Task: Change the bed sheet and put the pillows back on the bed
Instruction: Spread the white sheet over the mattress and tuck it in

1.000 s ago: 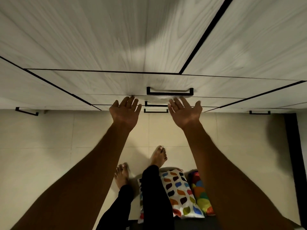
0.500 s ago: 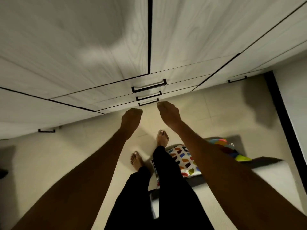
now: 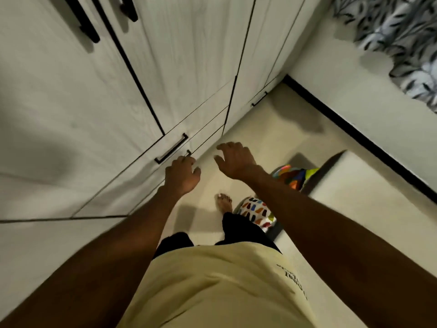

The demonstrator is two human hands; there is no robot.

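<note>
**A:** Status on the bed job?

**B:** Early, by my read. Both pillows are off the bed and on the floor: the white pillow with multicoloured blobs (image 3: 256, 213) lies below the right hand (image 3: 236, 160), next to the bare foot (image 3: 223, 202). The bright patchwork-coloured pillow (image 3: 295, 176) lies just right of the right wrist, against the dark bed edge.

**A:** Sheet?

**B:** None in either hand, and no fresh one in view. The pale flat bed surface (image 3: 354, 185), right of the right forearm, looks bare. I can't tell whether that's mattress or a fitted sheet. So I judge the sheet swap and the pillow return are both still open.

**A:** Hands?

**B:** The left hand (image 3: 182, 175) has its fingers loosely curled and holds nothing. It sits just under the black bar handle (image 3: 171, 147) of a drawer in the white wood-grain wardrobe (image 3: 94, 102); contact unclear. The right hand has its fingers spread and bent, and is empty too, hanging over the beige floor (image 3: 272, 129).

**A:** Delta vs one second back?

**B:** Then both hands were raised with straight fingers, backs to the camera, just short of the drawer fronts. The view faced the drawers square-on. Now the view has swung right and the hands have gone slack. The bed corner and the leaf-print grey curtain (image 3: 402, 43), far up-right of the right hand, have entered the picture. The pillows sit in the same spot on the floor.
</note>
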